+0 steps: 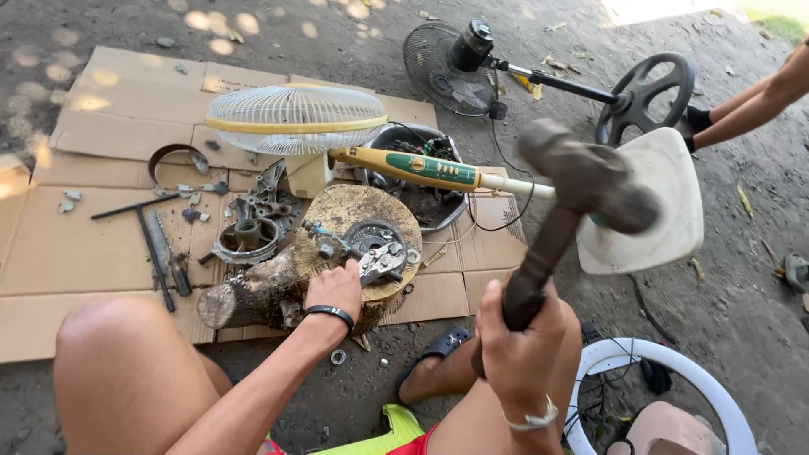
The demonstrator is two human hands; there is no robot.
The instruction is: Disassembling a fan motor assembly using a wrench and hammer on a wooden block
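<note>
Head view shows us partway through stripping a fan motor (377, 247) that sits on top of a log (278, 286) lying on flattened cardboard (76, 244). Much seems already done: loose metal parts, among them a round housing (246, 239) and small scraps, lie spread on the cardboard to the left, next to a T-shaped wrench (139, 208) and a screwdriver (165, 253). A whole fan (297, 118) with a yellow-rimmed grille and a green-and-cream pole lies behind the log, and a basin (421, 181) of parts sits just behind it. What is left, we judge, is to break the motor itself apart, since its plates and coil are still together.

Our left hand (335, 291) rests on the log's near edge, fingers curled against the motor, touching it and steadying it; a black band circles the wrist. Our right hand (518, 333) is clenched tight round the handle of a hammer (581, 181), raised well above the log, the head blurred and tilted up to the right. The forearm comes up from below, a bracelet on the wrist.

At the far right another person's arm (754, 97) reaches toward the dark base (645, 94) of a second, bare fan. A white ring (666, 383) lies near our right knee.
</note>
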